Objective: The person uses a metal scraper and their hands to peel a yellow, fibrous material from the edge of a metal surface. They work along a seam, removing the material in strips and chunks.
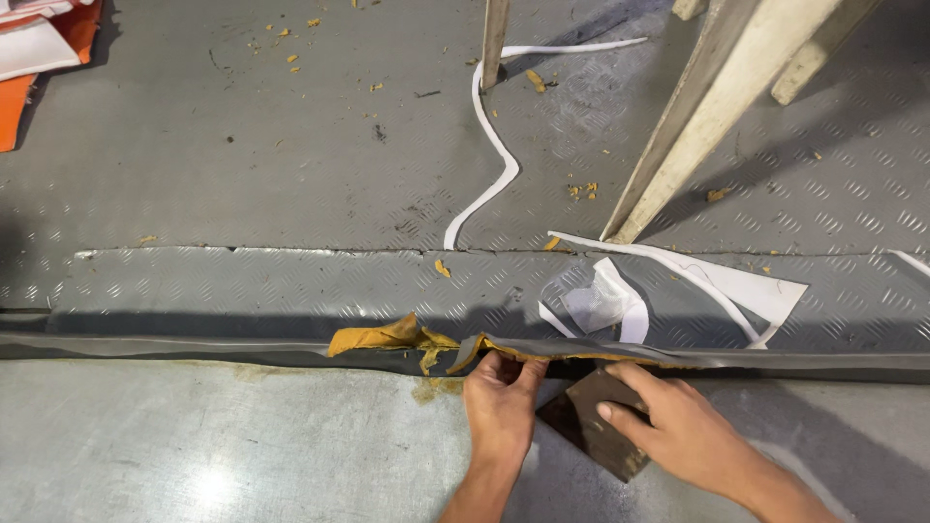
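Grey edge strip [678,358] with yellow backing part-peeled along far edge of metal surface [194,446]: torn yellow scrap [387,336] lifted at left, long run to right still stuck. Left hand [501,402] pinching strip's loose end, right hand [678,426] pressing dark flat scraper [591,426] beside it. Beyond: checker-plate floor [242,174] with white offcuts [494,145], yellow crumbs, pale stool legs [697,116].

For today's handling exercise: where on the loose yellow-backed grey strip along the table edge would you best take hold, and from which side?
Grip the lifted end of the grey strip, where the left hand already pinches it. Come from the near, table side, thumb under and fingers over. That flap is curled up off the edge, showing its yellow backing, while the rest seems to lie flat, leaving little to grasp.
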